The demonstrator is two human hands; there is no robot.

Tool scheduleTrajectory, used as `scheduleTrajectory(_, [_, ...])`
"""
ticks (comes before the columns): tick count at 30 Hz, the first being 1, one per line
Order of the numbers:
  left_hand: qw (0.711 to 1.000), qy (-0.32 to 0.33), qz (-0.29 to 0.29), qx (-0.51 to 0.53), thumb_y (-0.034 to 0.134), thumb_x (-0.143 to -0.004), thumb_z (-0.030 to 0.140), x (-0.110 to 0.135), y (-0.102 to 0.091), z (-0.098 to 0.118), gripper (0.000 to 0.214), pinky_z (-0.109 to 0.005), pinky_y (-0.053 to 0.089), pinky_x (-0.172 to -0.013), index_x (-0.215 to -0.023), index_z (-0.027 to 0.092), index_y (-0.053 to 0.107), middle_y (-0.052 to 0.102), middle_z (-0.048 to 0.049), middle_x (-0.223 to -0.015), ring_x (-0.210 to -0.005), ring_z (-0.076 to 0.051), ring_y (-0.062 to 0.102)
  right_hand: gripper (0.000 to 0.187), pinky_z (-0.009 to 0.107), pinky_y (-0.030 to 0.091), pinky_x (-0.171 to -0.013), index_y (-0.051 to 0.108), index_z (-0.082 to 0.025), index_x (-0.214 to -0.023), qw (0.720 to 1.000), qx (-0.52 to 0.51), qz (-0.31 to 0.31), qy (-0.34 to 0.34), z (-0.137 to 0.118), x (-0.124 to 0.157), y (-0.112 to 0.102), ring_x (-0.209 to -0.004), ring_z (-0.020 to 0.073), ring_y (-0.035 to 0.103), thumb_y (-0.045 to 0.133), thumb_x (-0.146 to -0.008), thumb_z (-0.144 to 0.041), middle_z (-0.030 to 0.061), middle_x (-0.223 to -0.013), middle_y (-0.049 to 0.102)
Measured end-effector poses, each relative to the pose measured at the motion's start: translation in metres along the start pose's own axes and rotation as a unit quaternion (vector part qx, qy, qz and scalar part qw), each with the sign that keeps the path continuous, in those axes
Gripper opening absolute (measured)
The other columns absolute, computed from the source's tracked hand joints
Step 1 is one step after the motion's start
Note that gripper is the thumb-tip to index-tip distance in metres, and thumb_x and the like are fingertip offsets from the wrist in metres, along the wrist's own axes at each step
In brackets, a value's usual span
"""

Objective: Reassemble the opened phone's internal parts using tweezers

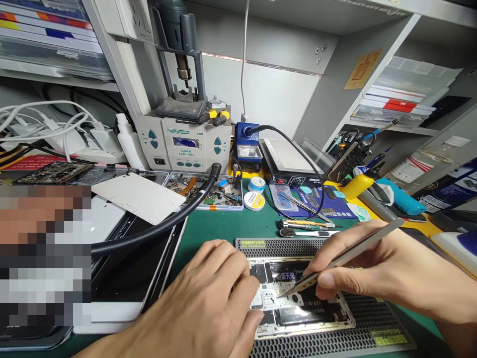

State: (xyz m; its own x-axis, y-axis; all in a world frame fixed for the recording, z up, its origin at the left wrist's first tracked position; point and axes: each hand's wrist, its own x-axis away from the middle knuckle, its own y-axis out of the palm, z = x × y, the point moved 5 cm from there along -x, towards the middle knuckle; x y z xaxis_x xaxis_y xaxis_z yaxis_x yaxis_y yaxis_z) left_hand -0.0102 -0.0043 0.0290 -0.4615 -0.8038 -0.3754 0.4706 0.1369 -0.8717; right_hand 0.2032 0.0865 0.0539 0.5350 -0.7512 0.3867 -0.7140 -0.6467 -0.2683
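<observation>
An opened phone [305, 314] lies on a grey anti-slip pad [372, 318], its black battery sections and a pale metal plate in the middle exposed. My left hand [214, 298] rests over the phone's left end, fingers curled and thumb at the near side, gripping it. In my right hand [372, 266] is a pair of metal tweezers [361, 246], pinched between thumb and fingers. The tweezers' tips point down to the left at the central plate; whether they grasp a small part is too fine to see.
A black hose [164, 223] crosses from a hot-air station [182, 149] over tablets and a white panel [137, 197] at left. Behind the pad are a toothbrush [309, 232], a screwdriver [305, 224], round tins [254, 200], a parts tray [204, 201] and a heating plate [290, 161].
</observation>
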Motion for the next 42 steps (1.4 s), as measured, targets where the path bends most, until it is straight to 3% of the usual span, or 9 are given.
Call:
scheduleTrajectory(11, [1.000, 0.026, 0.003, 0.000, 0.058, -0.095, 0.017, 0.000, 0.001, -0.001, 0.008, -0.041, 0.047, -0.087, -0.092, 0.019, 0.065, 0.062, -0.0054, -0.098, -0.095, -0.025, 0.054, 0.021, 0.027, 0.066, -0.063, 0.089, -0.022, -0.087, 0.998, 0.058, 0.010, -0.028, -0.004, 0.000, -0.001, -0.071, 0.0261, 0.081, 0.094, -0.072, -0.035, 0.0063, -0.083, 0.087])
scheduleTrajectory(15, [1.000, -0.006, 0.001, -0.009, 0.061, -0.094, 0.015, -0.002, 0.002, -0.004, 0.008, -0.040, 0.047, -0.089, -0.089, 0.019, 0.064, 0.062, -0.0048, -0.097, -0.096, -0.024, 0.055, 0.020, 0.027, 0.067, -0.063, 0.088, -0.021, -0.084, 0.998, 0.060, 0.011, -0.028, -0.003, 0.000, 0.000, -0.069, 0.0253, 0.081, 0.094, -0.073, -0.037, 0.0063, -0.077, 0.086])
scheduleTrajectory(35, [1.000, 0.002, -0.004, 0.006, 0.057, -0.095, 0.013, 0.004, 0.005, -0.002, 0.011, -0.043, 0.046, -0.092, -0.091, 0.018, 0.066, 0.062, -0.0054, -0.097, -0.098, -0.026, 0.054, 0.019, 0.025, 0.063, -0.063, 0.087, -0.019, -0.083, 1.000, 0.024, 0.016, 0.003, -0.008, 0.002, 0.003, -0.068, 0.0239, 0.079, 0.093, -0.072, -0.033, 0.0069, -0.073, 0.085])
scheduleTrajectory(42, [1.000, 0.003, 0.005, 0.006, 0.061, -0.095, 0.017, -0.003, 0.003, -0.001, 0.006, -0.043, 0.046, -0.091, -0.091, 0.019, 0.065, 0.063, -0.0047, -0.099, -0.098, -0.026, 0.054, 0.018, 0.024, 0.064, -0.061, 0.088, -0.023, -0.086, 1.000, -0.014, -0.006, -0.013, 0.007, -0.003, -0.002, -0.067, 0.0238, 0.080, 0.093, -0.070, -0.029, 0.0069, -0.074, 0.086])
